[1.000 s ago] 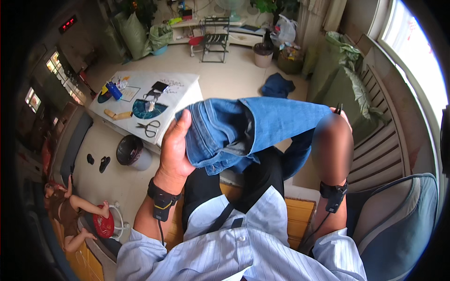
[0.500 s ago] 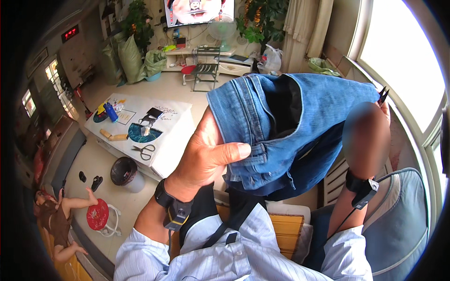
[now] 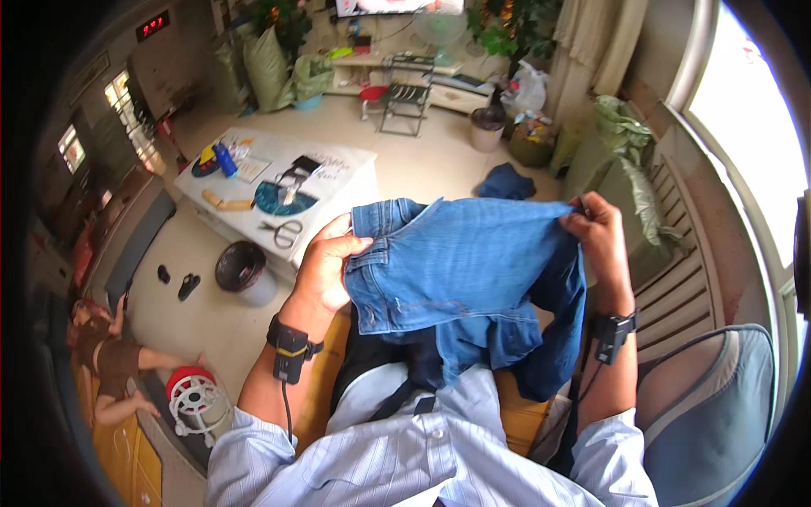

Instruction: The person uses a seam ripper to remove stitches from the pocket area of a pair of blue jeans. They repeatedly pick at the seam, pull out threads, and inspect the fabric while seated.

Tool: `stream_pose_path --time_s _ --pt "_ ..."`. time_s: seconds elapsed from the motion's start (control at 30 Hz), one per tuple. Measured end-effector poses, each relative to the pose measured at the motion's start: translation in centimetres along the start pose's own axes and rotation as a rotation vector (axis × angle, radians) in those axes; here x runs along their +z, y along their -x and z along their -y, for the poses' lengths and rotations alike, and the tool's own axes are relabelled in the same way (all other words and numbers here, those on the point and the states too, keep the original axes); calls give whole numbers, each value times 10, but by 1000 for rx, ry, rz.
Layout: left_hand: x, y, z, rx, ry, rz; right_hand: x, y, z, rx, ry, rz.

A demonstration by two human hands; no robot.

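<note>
A pair of blue jeans (image 3: 473, 253) is stretched between my two hands above my lap. My left hand (image 3: 325, 262) grips the waistband end, thumb on top near a belt loop. At the other end, my right hand (image 3: 600, 241) is closed on the edge of the denim with fingers pinched. Something small and dark shows at those fingers, too small to name. The lower part of the jeans hangs in folds toward my legs. A wristband with a small device sits on each of my wrists.
A low table (image 3: 338, 165) at the left bears black scissors (image 3: 283, 232) and a blue bottle (image 3: 224, 159). Beside it stands a bin (image 3: 245, 275). A person (image 3: 118, 355) lies by a tipped red stool (image 3: 190, 401). Dark blue cloth (image 3: 505, 182) lies on the floor ahead.
The jeans have come lower and are pulled flatter, hiding the opening seen before. The dark pointed tips at my right hand no longer stand out. The red stool has tipped, showing its white legs.
</note>
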State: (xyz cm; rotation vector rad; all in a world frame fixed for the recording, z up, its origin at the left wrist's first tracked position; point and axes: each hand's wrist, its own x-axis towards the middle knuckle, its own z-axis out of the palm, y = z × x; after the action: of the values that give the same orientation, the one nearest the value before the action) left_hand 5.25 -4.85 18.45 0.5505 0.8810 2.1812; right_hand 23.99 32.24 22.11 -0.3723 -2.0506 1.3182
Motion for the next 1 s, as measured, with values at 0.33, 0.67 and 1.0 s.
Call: stream_pose_path --time_s 0.33,0.67,1.0 --pt "-81 55 55 51 110 -354 93 32 -90 377 -192 17" --pt "-87 80 99 14 45 -210 96 48 -132 492 -343 -36" --pt "-61 92 107 52 -82 -244 85 78 -150 545 -448 -102"
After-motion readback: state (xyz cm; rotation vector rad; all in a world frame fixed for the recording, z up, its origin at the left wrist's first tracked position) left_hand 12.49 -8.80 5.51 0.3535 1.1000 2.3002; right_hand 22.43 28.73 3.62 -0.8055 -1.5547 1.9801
